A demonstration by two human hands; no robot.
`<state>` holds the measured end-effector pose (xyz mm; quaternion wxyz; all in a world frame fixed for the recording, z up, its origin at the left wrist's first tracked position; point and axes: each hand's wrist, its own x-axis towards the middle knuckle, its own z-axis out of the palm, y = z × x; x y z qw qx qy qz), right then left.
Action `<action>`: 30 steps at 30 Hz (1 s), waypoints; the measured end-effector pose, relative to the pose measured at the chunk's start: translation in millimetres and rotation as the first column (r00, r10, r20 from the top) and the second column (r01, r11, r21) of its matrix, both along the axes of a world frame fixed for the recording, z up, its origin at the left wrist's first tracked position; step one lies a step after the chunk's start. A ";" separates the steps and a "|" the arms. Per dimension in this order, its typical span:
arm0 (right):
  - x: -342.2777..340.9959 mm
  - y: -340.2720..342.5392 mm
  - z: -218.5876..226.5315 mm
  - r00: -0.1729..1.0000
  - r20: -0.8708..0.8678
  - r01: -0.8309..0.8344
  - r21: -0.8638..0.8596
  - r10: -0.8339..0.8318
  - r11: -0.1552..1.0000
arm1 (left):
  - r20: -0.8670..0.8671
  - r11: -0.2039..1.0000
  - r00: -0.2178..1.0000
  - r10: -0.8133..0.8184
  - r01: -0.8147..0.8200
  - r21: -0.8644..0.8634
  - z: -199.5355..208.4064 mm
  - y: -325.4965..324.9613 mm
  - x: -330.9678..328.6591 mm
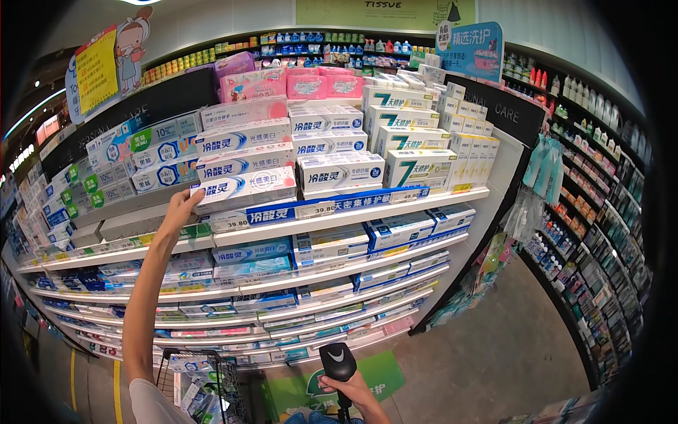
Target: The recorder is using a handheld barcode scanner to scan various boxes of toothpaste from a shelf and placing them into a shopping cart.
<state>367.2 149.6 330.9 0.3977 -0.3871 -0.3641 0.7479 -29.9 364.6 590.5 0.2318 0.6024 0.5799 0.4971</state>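
My left arm reaches up to the top display shelf. There my left hand point(183, 210) has its fingers closed on the left end of a white and pink toothpaste box point(247, 185), at the front of a stepped stack of similar boxes. Low in the view, my right hand point(349, 388) is wrapped round the handle of a black handheld barcode scanner point(337, 361), its head pointing up toward the shelves. Right of the held box stand blue and white toothpaste boxes point(340, 172). Beyond them are boxes with green and yellow print point(419, 169).
A wire basket point(164, 369) filled with packages is below my left arm. White shelf edges point(339, 222) carry price labels, with more toothpaste boxes on the lower tiers. A dark side panel point(508, 155) ends the unit at the right, next to hanging bags point(542, 173) and an aisle floor point(487, 346).
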 end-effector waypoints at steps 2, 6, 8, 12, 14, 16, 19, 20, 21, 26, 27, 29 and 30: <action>0.3 -0.4 -1.0 1.000 0.008 0.001 -0.005 -0.001 1.000 | 0.092 0.996 0.992 0.082 -0.077 -0.048 -2.4 5.5 -3.7; 3.1 -0.5 -1.5 1.000 0.017 0.004 -0.022 -0.004 1.000 | 0.131 0.980 0.980 0.151 -0.131 -0.152 1.8 4.1 2.9; 4.7 0.0 -3.5 1.000 0.008 0.002 -0.044 -0.002 0.999 | 0.188 0.976 0.964 0.187 -0.161 -0.145 0.9 5.2 6.2; 5.3 0.0 -2.0 1.000 0.005 0.002 -0.042 -0.001 0.999 | 0.196 0.973 0.957 0.212 -0.186 -0.140 0.3 7.8 5.3; 5.4 0.5 -2.4 1.000 0.019 -0.008 -0.039 0.008 0.999 | 0.182 0.966 0.960 0.213 -0.179 -0.187 -0.8 10.6 -0.2; 5.2 0.9 -3.3 1.000 0.013 -0.009 -0.037 0.009 0.999 | 0.181 0.967 0.961 0.212 -0.179 -0.182 -1.3 11.2 -1.0; 4.0 1.3 -2.0 1.000 0.010 -0.013 -0.037 0.014 0.999 | 0.182 0.965 0.960 0.211 -0.175 -0.193 -0.4 11.0 -5.0; 4.2 1.8 -1.5 1.000 0.014 -0.012 -0.041 0.012 0.999 | 0.186 0.963 0.961 0.207 -0.167 -0.212 2.3 9.7 -1.8; 4.3 2.1 -2.4 1.000 0.013 -0.012 -0.041 0.012 0.999 | 0.185 0.963 0.961 0.207 -0.166 -0.212 3.2 7.2 2.2; 5.0 2.7 -7.7 1.000 0.000 -0.001 -0.050 0.001 0.999 | 0.054 0.947 0.979 -0.194 0.173 0.271 -4.5 3.9 12.6; 4.3 2.4 -6.7 1.000 -0.002 -0.001 -0.051 0.001 0.999 | 0.034 0.957 0.986 -0.165 0.151 0.246 -3.9 2.5 13.2; 3.0 2.8 -2.9 1.000 0.018 -0.008 -0.064 0.009 0.998 | -0.023 0.961 0.992 -0.125 0.127 0.248 -7.2 4.1 12.3; 3.1 3.1 -3.6 1.000 0.017 -0.007 -0.062 0.008 0.998 | -0.078 0.963 0.993 -0.084 0.101 0.251 -8.9 4.8 12.5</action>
